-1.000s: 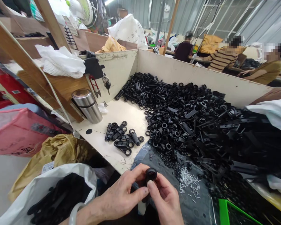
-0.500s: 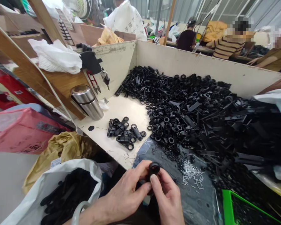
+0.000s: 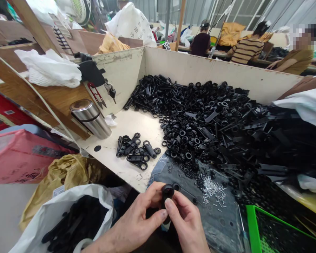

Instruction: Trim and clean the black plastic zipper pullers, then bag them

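- Dark grey matting (image 3: 218,228) lies beside our left hand (image 3: 144,214) and right hand (image 3: 185,218), both curled in, fingertips pinching one black plastic part (image 3: 164,195) between them, its ringed head uppermost.
- Behind it, a second black ring (image 3: 176,186) has appeared since half a second ago.
- Farther off, our black ring-ended levers (image 3: 149,149) lie unchanged.

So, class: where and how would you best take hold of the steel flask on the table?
Probably around the smooth body of the steel flask, below its lid, coming from the near right, across the bare tabletop. It stands on end, so fingers can wrap its round side; the wooden post crowds its left, and a white scrap lies at its right.
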The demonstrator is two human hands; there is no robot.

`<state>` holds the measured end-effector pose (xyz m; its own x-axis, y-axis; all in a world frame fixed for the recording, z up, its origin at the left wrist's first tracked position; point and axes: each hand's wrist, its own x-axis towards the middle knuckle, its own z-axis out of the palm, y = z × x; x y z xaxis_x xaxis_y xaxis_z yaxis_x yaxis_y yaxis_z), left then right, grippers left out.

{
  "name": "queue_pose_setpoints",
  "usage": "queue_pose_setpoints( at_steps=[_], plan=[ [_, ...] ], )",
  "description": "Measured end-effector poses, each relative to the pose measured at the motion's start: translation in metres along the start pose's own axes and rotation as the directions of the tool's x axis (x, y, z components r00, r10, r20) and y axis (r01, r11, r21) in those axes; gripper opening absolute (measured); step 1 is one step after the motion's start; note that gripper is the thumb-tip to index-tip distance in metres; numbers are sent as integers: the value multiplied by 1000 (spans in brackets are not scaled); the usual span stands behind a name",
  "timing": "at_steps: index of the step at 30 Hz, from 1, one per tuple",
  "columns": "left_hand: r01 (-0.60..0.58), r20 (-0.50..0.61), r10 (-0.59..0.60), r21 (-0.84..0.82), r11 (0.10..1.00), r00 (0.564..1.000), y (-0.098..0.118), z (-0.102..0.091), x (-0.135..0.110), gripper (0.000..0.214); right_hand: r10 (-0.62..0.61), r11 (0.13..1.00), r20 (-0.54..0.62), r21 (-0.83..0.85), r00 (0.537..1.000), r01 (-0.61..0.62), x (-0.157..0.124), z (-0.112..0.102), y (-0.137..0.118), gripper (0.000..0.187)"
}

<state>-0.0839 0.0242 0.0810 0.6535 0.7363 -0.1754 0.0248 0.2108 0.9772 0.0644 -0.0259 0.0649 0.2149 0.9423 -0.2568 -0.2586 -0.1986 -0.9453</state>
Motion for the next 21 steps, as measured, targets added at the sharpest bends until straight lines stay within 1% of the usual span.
queue_pose_setpoints(
  at_steps=[2,4,8,10,13,14,18,19,21],
  plan=[
    [-5,18,5,-1,1000,1000,3,-2,0,43,7,1000,0,-4,1000,-7,0,-1,0,38],
    [4,11,-4,-9,1000,1000,5,0,1,40,4,1000,8,-17,1000,-4,0,-1,2,37],
    [51,-82,-54,-43,998,995,5,10,4,28,-64,994,15,-85,998,65,-3,-2,9,36],
    [50,-100,-55,-60,997,993,3,14,4,26,-97,988,-29,-125,995,93,-5,-1,11,33],
    [43,-94,-49,-66,997,994,1,18,3,25,-121,982,-95,-157,988,105,-6,-2,11,31],
    [48,-90,-54,-70,996,994,1,19,3,25,-125,980,-91,-168,988,109,-6,-3,10,31],
    [82,-85,-90,-92,992,992,3,23,3,25,-122,968,5,-222,992,120,-7,-8,6,32],
    [91,-84,-99,-97,991,992,3,24,3,25,-117,967,14,-226,993,117,-7,-9,5,32],
    [109,-79,-118,-106,988,990,2,24,4,26,-100,972,-11,-215,995,95,-8,-8,3,32]
  ],
)
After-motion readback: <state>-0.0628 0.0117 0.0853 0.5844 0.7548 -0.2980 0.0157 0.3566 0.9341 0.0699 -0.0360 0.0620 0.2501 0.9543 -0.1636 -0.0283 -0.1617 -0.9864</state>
